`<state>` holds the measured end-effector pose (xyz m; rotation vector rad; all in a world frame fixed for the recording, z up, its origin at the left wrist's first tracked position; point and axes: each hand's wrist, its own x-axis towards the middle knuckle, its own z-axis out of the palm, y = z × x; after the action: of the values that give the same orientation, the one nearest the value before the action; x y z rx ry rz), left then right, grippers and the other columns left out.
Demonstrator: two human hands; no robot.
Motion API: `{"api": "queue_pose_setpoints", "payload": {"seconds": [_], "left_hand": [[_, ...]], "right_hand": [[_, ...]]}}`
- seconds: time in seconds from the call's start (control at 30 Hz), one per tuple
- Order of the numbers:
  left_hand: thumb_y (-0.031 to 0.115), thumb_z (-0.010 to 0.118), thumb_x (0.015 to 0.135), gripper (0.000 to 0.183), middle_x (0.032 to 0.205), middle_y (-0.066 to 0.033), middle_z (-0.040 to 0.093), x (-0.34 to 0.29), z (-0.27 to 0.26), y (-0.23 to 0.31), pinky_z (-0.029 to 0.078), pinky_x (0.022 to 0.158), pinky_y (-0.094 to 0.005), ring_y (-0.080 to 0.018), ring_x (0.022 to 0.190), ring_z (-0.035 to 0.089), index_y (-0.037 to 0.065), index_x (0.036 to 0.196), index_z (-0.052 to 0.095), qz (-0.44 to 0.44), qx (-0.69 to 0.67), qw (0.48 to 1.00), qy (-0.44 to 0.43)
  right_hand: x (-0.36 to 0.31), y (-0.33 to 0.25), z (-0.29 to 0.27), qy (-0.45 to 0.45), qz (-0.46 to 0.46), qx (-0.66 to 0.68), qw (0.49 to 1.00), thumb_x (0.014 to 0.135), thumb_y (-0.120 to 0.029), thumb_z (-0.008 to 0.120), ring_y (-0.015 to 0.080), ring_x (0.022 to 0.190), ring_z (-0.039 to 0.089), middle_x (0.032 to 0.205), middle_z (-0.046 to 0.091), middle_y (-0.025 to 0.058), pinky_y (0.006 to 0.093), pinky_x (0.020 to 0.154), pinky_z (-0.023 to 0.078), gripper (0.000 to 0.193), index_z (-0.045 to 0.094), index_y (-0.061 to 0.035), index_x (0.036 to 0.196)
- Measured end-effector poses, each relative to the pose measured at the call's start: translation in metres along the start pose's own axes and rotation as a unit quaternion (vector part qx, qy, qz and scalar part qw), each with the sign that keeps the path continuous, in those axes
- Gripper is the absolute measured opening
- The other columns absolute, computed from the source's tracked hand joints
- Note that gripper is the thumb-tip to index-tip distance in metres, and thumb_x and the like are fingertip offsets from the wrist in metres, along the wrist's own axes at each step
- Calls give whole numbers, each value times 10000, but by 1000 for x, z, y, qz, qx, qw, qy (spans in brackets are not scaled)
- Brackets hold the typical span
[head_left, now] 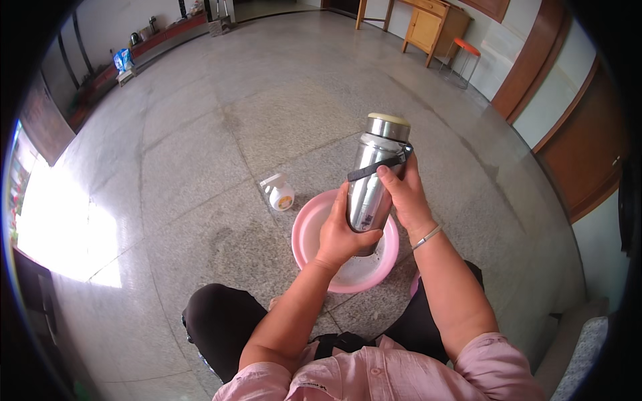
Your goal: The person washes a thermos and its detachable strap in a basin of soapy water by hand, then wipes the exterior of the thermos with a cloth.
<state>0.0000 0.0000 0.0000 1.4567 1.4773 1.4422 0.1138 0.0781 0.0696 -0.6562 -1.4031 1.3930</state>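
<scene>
A tall silver thermos flask point(369, 200) with a cream-topped lid and a dark carrying strap is held up, slightly tilted, above a pink basin point(302, 237). My left hand point(340, 234) wraps round its lower part, thumb across the front. Higher up, my right hand point(408, 196) grips the other side, its thumb close to the strap. The lid sits on the flask. Shallow cloudy water seems to lie in the basin, partly hidden by the flask and my hands. Left of the basin, a white pump bottle point(279, 194) lies on its side or leans on the floor.
Grey stone tiles point(200, 134) cover the floor. Far right stand a wooden desk point(428, 27) and an orange-topped stool point(466, 47). A blue bag point(124, 60) rests on a small stand at far left. A pink edge point(414, 286) shows beside my right leg.
</scene>
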Motion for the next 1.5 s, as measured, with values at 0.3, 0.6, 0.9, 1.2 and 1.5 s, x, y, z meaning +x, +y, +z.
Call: {"api": "queue_pose_setpoints", "payload": {"seconds": [0.3,0.6,0.9,1.2,1.5], "left_hand": [[273,741,513,977,1165,-152,460,-6,8,12,480,747,-359,-309,979,527,58,1318,232,4,115,992,60],[249,737,490,880,1157,-138,458,0,9,12,494,679,-361,-301,893,544,56,1258,352,151,287,936,137],[272,742,486,940,1153,-151,460,-1,8,12,500,678,-358,-294,917,547,84,1296,304,106,201,971,78],[328,733,587,896,1202,-218,411,2,9,15,467,760,-373,-355,978,513,-13,1280,279,194,274,936,101],[297,542,793,634,1327,-251,269,16,2,43,289,980,-417,-393,1214,300,-8,1291,296,249,206,939,115]], "right_hand": [[0,4,-10,-37,-15,-72,997,658,-122,696,192,1082,411,1171,404,94,329,928,352,856,138,-31,1302],[3,3,8,194,25,32,980,777,-400,586,49,498,464,734,515,17,184,317,300,399,480,-53,943],[9,-1,-5,166,79,117,976,851,-567,342,188,1090,444,1190,450,77,333,921,367,630,383,-51,1210],[2,12,-15,76,48,151,984,703,-548,615,171,984,467,1070,492,55,313,852,389,687,432,-67,1158],[-6,8,5,-71,38,114,990,798,-517,482,203,1040,481,1143,486,97,329,900,385,639,404,-23,1197]]}}
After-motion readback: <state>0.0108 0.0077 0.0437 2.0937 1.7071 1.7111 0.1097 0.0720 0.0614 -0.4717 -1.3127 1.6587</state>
